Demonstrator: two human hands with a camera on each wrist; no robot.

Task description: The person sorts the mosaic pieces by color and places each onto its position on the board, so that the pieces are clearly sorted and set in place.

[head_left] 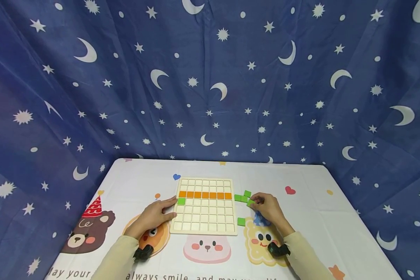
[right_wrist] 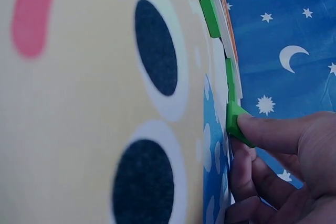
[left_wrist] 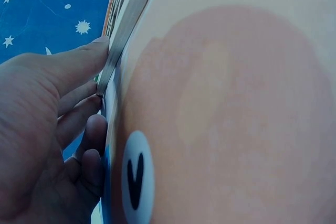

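A pale wooden grid board point(head_left: 204, 217) lies on the table. One row of it is filled with orange tiles point(head_left: 205, 195), and a green tile point(head_left: 181, 201) sits in the leftmost cell just below. My left hand point(head_left: 155, 216) touches the board's left edge with thumb and fingertips, its fingers extended; the left wrist view shows the board's side edge point(left_wrist: 122, 35) against them. To the right of the board, my right hand point(head_left: 271, 208) pinches a green square tile point(right_wrist: 237, 121) between thumb and fingers, low over the tabletop.
Several loose green tiles point(head_left: 238, 198) lie close beside the board's right edge, and one green tile point(head_left: 241, 221) lies nearer the front. The white tablecloth point(head_left: 308, 217) carries printed cartoon figures. A blue curtain point(head_left: 210, 97) with moons and stars hangs behind the table.
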